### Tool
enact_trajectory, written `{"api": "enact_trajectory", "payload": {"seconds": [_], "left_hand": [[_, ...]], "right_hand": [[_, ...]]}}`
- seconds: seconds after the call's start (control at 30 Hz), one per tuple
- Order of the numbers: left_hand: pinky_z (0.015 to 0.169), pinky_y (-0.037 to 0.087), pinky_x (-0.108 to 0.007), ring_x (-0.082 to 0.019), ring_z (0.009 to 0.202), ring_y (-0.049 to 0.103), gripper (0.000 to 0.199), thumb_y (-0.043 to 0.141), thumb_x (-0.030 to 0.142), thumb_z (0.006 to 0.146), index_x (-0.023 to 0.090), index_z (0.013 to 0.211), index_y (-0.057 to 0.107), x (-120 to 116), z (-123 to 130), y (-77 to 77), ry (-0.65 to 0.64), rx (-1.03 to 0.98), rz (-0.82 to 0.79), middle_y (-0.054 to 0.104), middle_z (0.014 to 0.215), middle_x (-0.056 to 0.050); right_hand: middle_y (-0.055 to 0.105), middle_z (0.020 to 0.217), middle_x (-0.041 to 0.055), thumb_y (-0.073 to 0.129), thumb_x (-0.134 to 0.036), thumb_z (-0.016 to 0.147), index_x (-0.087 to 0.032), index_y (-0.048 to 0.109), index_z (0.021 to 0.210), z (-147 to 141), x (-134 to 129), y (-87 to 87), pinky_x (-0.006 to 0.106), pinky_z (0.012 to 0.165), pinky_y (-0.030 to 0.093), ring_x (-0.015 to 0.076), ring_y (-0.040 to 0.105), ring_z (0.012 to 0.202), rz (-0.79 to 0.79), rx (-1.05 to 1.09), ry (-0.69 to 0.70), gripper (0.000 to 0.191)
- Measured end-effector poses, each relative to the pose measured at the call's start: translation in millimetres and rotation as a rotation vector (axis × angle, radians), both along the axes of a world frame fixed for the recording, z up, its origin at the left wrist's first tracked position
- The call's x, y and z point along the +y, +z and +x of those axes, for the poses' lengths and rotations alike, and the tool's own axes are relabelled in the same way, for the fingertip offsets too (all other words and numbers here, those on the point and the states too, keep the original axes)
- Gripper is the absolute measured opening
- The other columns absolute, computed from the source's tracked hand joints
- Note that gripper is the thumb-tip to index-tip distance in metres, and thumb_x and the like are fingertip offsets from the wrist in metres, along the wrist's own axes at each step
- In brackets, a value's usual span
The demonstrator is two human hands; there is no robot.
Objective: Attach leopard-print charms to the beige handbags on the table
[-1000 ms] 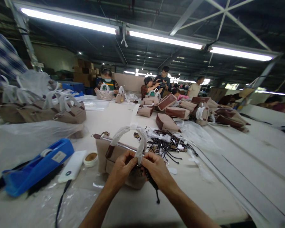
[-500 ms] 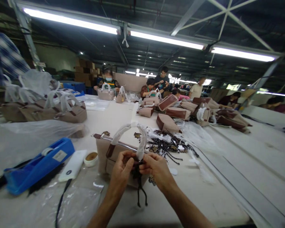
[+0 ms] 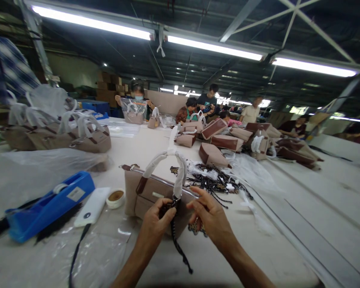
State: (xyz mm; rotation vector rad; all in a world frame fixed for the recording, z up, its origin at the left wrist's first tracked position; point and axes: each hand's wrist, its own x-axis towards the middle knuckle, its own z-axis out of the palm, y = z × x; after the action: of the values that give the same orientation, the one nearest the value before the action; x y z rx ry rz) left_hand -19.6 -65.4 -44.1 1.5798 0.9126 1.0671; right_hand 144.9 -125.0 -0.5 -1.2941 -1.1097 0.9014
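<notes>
A beige handbag [image 3: 156, 190] with brown trim stands upright on the table before me. White wrapping covers its raised handle [image 3: 180, 170]. My left hand [image 3: 159, 216] pinches a dark braided cord charm [image 3: 176, 234] at the metal ring below the handle's near end, and the cord's tail hangs down the bag's front. My right hand [image 3: 206, 210] is just right of the charm, fingers bent but apart, with nothing visible in them. Behind the bag lies a pile of similar black and leopard-patterned cords [image 3: 217, 178].
A blue tape dispenser [image 3: 51, 204], a white power bank [image 3: 93, 207] with a cable and a small round tub [image 3: 115, 198] are on the left. Wrapped handbags [image 3: 60, 134] stand behind them. More bags [image 3: 225, 142] are heaped at the back right. Co-workers sit and stand beyond.
My right hand has let go of the charm and drawn away to the right, its fingers spreading. My left hand still grips it, and the hanging cord has swung rightward.
</notes>
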Motion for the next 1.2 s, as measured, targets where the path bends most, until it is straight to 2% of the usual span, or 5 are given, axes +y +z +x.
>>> {"api": "enact_trajectory", "payload": {"seconds": [0.1,0.3,0.5,0.77,1.2], "left_hand": [[0.069,0.045,-0.028,-0.019,0.075,0.058,0.022,0.063,0.034,0.078,0.019,0.095,0.061,2,-1,-6.3,0.01,-0.053,-0.028,0.063,0.081,-0.001],[0.068,0.044,-0.028,-0.018,0.073,0.057,0.022,0.064,0.032,0.075,0.019,0.092,0.059,5,2,-10.2,0.007,-0.146,-0.075,0.063,0.08,-0.001],[0.071,0.044,-0.029,-0.019,0.075,0.058,0.022,0.067,0.031,0.072,0.019,0.089,0.059,0,3,-2.4,0.055,-0.068,-0.038,0.064,0.079,0.0],[0.069,0.044,-0.028,-0.019,0.074,0.058,0.02,0.068,0.033,0.074,0.019,0.086,0.062,0,-1,-1.5,0.021,-0.029,-0.052,0.064,0.078,0.0],[0.067,0.043,-0.026,-0.018,0.072,0.056,0.015,0.062,0.033,0.079,0.019,0.083,0.065,-1,-4,1.1,0.0,-0.048,-0.031,0.063,0.076,-0.001]], "right_hand": [[0.069,0.081,0.002,0.056,-0.032,0.084,-0.021,0.044,0.13,3,-10,0.0,0.02,0.038,0.045,0.0148,0.064,0.052,-0.02,-0.102,0.021,0.048],[0.067,0.068,0.0008,0.061,-0.022,0.082,-0.02,0.07,0.08,-6,-14,7.1,0.023,0.053,0.048,0.0163,0.065,0.063,0.07,-0.46,0.019,0.01],[0.068,0.081,0.0031,0.057,-0.015,0.084,-0.023,0.074,0.087,-17,-7,7.2,0.027,0.069,0.048,0.0174,0.064,0.076,0.309,-0.625,-0.002,0.019],[0.067,0.075,-0.0009,0.061,-0.01,0.074,-0.023,0.06,0.082,-19,-4,-0.4,0.027,0.066,0.046,0.0174,0.063,0.071,0.156,-0.609,-0.075,0.016],[0.061,0.072,-0.0015,0.057,-0.005,0.074,-0.021,0.056,0.078,-17,11,6.4,0.027,0.064,0.041,0.0162,0.058,0.068,0.192,-0.77,0.021,0.017]]}}
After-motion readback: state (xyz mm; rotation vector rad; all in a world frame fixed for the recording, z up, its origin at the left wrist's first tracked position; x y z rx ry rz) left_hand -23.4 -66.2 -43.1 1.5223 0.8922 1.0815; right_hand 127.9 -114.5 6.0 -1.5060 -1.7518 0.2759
